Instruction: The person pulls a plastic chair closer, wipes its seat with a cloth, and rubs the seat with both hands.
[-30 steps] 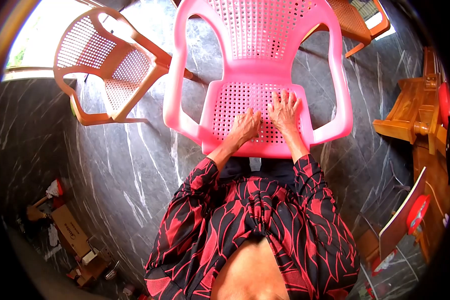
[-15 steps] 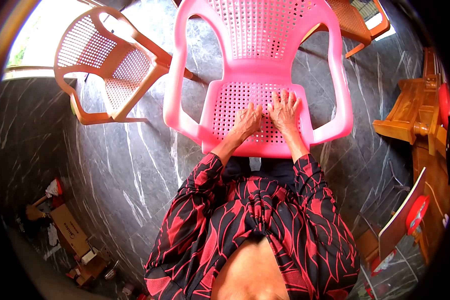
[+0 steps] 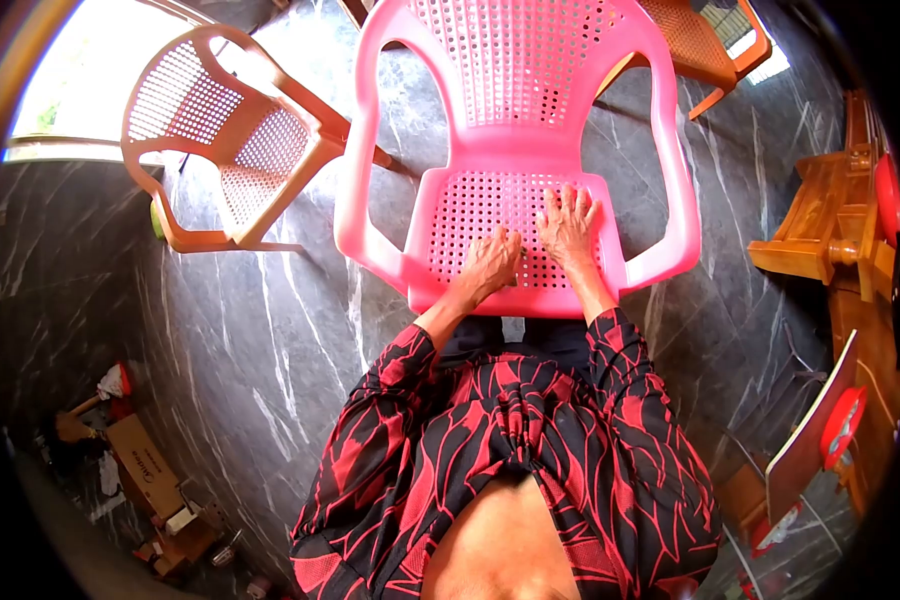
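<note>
A pink plastic armchair (image 3: 440, 225) with a perforated seat and back stands right in front of me. On the right part of its seat my right hand (image 3: 568, 232) lies flat, fingers spread. My left hand (image 3: 492, 260) rests on the seat's middle, close beside it, with its fingers curled in. A tiny dark bit shows at those fingertips, too small to name. Both arms wear black sleeves with a red pattern.
A brown plastic chair (image 3: 195, 120) stands at the left, and another brown chair (image 3: 695, 40) is at the back right. Wooden furniture (image 3: 820, 215) lines the right side. A cardboard box (image 3: 145, 465) and clutter lie at the lower left, on the dark marbled floor (image 3: 260, 330).
My left hand's fingers have curled in more, and the hand has shifted slightly down the seat. My right hand stays flat. The view has shifted a little.
</note>
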Available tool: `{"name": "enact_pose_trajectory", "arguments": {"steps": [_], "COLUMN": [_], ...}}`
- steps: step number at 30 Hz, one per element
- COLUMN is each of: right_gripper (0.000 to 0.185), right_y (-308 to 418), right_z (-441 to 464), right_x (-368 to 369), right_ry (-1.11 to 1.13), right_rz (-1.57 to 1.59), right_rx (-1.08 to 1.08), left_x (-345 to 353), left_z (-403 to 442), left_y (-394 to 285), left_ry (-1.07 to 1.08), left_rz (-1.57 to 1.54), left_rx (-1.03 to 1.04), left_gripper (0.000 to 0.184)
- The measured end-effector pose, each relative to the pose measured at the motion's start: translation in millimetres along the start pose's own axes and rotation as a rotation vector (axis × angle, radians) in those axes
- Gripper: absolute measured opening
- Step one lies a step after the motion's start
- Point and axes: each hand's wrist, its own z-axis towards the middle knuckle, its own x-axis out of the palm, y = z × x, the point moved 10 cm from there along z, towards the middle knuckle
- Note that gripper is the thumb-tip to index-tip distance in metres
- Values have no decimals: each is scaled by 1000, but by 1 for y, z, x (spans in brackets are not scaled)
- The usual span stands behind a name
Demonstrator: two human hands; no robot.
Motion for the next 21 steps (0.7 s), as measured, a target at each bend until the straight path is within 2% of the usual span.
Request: {"name": "enact_pose_trajectory", "arguments": {"steps": [2,12,14,21], "right_gripper": [54,53,53,53], "right_y": [-1,2,2,1], "right_z": [0,0,0,0], "right_x": [2,-2,-2,-1], "right_ry": [6,-1,1,-6], "right_rz": [4,0,1,-6], "right_rx": [0,-5,-5,-11], "left_x": [-9,-9,-4,-2], "left_z": [-5,3,7,16], "left_y": [-4,-5,-2,7], "left_ry": [-109,-78,-20,-85], "left_rz": [-12,-21,-17,-115], "left_rx": [39,39,2,-48], "left_gripper": [20,21,20,19]}}
